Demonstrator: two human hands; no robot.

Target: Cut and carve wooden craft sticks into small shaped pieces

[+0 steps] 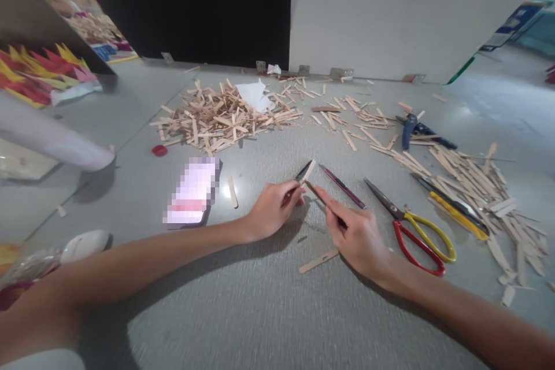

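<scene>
My left hand (272, 211) is closed, pinching a small wooden stick (309, 170) that points up and away. A slim dark pointed piece (304, 169) shows right behind the stick; whether the hand grips it too I cannot tell. My right hand (358, 238) is closed round a thin brownish tool (315, 191), its index finger along the top and its tip close to the stick. Most of that tool is hidden by the fingers. Under the right hand lies a flat craft stick (318, 261). A dark red pen-like tool (343, 186) rests just beyond it.
Scissors (395, 211) with red and yellow handles, a yellow cutter knife (455, 211) and blue-handled pliers (410, 130) lie rightward among scattered wooden sticks (468, 170). A phone (193, 191) lies leftward. Behind are a stick heap (217, 118) and an upright panel (390, 17).
</scene>
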